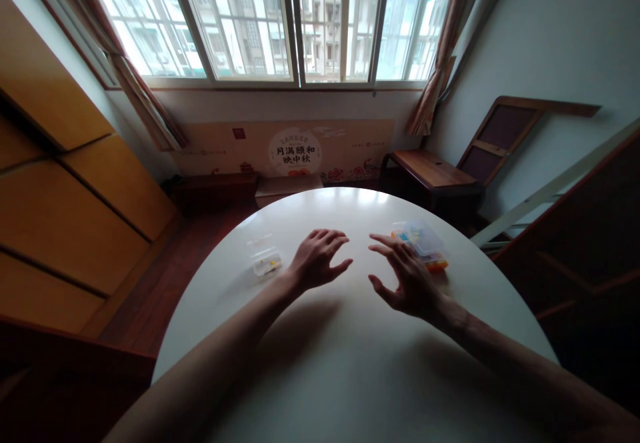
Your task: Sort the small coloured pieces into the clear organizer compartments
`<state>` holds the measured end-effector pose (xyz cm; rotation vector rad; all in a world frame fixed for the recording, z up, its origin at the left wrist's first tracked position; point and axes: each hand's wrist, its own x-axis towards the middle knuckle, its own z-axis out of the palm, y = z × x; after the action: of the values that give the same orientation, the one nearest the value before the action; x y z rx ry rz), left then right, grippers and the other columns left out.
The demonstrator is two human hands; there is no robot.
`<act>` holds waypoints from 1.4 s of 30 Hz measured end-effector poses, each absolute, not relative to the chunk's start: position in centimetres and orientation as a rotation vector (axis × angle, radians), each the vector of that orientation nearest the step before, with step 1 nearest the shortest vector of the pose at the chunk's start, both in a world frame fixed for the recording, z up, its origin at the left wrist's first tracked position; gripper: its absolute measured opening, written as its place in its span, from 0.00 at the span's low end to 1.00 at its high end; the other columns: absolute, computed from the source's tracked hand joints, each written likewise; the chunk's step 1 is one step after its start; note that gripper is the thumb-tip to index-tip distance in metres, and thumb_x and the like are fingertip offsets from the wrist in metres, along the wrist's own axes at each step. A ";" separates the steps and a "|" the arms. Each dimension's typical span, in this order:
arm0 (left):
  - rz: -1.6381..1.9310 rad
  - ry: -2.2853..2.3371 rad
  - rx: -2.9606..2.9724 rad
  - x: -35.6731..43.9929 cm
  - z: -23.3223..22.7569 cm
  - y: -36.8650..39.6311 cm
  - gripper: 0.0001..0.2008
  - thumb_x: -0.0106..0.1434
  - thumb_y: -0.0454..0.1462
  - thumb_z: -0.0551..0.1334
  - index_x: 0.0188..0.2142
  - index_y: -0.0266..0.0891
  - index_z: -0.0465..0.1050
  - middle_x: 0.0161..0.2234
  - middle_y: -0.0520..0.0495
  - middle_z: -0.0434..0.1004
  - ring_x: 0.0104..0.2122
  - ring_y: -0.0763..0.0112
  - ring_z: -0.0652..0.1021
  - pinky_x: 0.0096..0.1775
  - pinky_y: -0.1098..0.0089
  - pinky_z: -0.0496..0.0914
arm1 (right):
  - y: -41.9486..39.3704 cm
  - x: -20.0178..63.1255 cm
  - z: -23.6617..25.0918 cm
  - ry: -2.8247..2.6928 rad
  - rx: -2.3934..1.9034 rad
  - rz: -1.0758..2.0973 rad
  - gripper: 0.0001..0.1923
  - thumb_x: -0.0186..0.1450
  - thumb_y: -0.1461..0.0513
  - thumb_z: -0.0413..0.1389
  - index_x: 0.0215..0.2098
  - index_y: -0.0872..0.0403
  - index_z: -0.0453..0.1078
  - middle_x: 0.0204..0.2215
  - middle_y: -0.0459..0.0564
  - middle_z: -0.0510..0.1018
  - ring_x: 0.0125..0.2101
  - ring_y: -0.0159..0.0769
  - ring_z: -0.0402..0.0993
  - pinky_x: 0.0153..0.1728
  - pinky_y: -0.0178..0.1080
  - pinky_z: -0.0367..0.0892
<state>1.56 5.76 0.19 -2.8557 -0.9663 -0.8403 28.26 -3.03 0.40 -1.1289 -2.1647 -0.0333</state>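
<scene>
Above the middle of the round white table (pixel 345 376) I hold both hands in the air, palms turned toward each other. My left hand (pixel 320 257) has its fingers apart and holds nothing. To its left stands a small clear plastic box (pixel 267 264) with its lid up and a few small yellow and dark bits inside. My right hand (pixel 403 273) is spread too, with nothing in it. Behind it, partly covered by the fingers, lies a clear plastic case (pixel 427 239) with orange edges and blue and yellow pieces; its exact contents are blurred.
Beyond the table are a printed banner (pixel 350 143) and a barred window (pixel 295 23). A wooden chair (pixel 430 168) stands at the back right, near a pale ladder-like frame (pixel 565 179). Orange-brown cabinets (pixel 90 229) line the left wall.
</scene>
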 end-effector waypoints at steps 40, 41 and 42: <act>-1.034 -1.375 -2.962 -10.7 0.0 3.9 0.16 0.75 0.34 0.51 0.55 0.42 0.74 0.63 0.40 0.76 0.63 0.59 0.78 0.65 0.55 0.75 | -1.3 25.1 -2.4 -2.319 -1.026 0.290 0.26 0.70 0.63 0.62 0.65 0.50 0.68 0.67 0.60 0.73 0.65 0.53 0.73 0.66 0.60 0.71; -1.032 -1.381 -2.961 -11.0 0.1 4.0 0.17 0.75 0.35 0.52 0.56 0.42 0.75 0.64 0.39 0.75 0.64 0.58 0.77 0.65 0.54 0.75 | -1.3 25.1 -2.3 -2.320 -1.029 0.290 0.26 0.69 0.63 0.62 0.65 0.50 0.68 0.67 0.60 0.73 0.65 0.53 0.73 0.66 0.60 0.71; -1.018 -1.396 -2.954 -11.3 0.1 4.2 0.17 0.76 0.37 0.53 0.57 0.42 0.74 0.65 0.38 0.75 0.64 0.57 0.77 0.66 0.53 0.74 | -1.3 25.1 -2.3 -2.321 -1.033 0.291 0.26 0.69 0.63 0.62 0.65 0.50 0.68 0.67 0.60 0.73 0.65 0.53 0.73 0.67 0.60 0.71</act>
<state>-11.30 4.18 0.09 -2.9538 -1.3961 -1.0176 25.07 -1.33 -2.29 -1.0332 -2.3208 0.2909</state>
